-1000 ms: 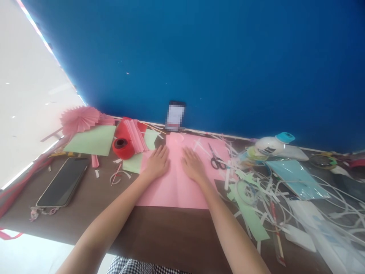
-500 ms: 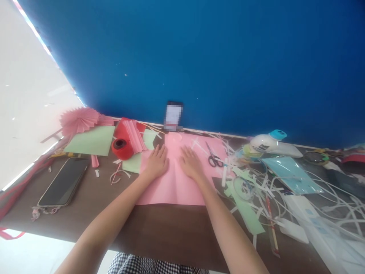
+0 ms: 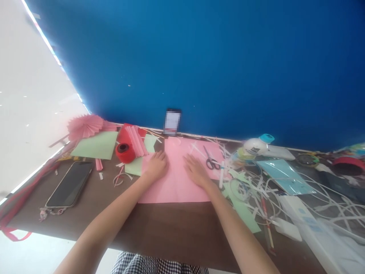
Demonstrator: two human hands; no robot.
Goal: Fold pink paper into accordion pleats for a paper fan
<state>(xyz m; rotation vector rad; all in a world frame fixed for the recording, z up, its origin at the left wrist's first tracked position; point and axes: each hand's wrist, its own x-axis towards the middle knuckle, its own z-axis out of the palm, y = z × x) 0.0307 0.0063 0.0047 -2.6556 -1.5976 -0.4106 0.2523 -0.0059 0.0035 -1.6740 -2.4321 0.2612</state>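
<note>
A pink paper sheet [image 3: 175, 182] lies flat on the brown table [image 3: 159, 232] in front of me. My left hand [image 3: 155, 166] rests palm down on its left part, fingers stretched out. My right hand [image 3: 196, 170] lies flat on its right part, fingers spread. Neither hand holds anything. Black-handled scissors [image 3: 210, 160] lie on the sheet's far right corner, close to my right hand.
A phone [image 3: 70, 184] lies face up at the left. A red ribbon roll [image 3: 124, 151], green paper [image 3: 95, 145] and pink paper fans [image 3: 84, 125] sit at the back left. Paper strips, a teal sheet [image 3: 285, 176] and a glue bottle [image 3: 258, 144] clutter the right. A blue wall [image 3: 199, 64] stands behind.
Both hands stay flat on the pink sheet and have shifted slightly outward. The view has tilted a little.
</note>
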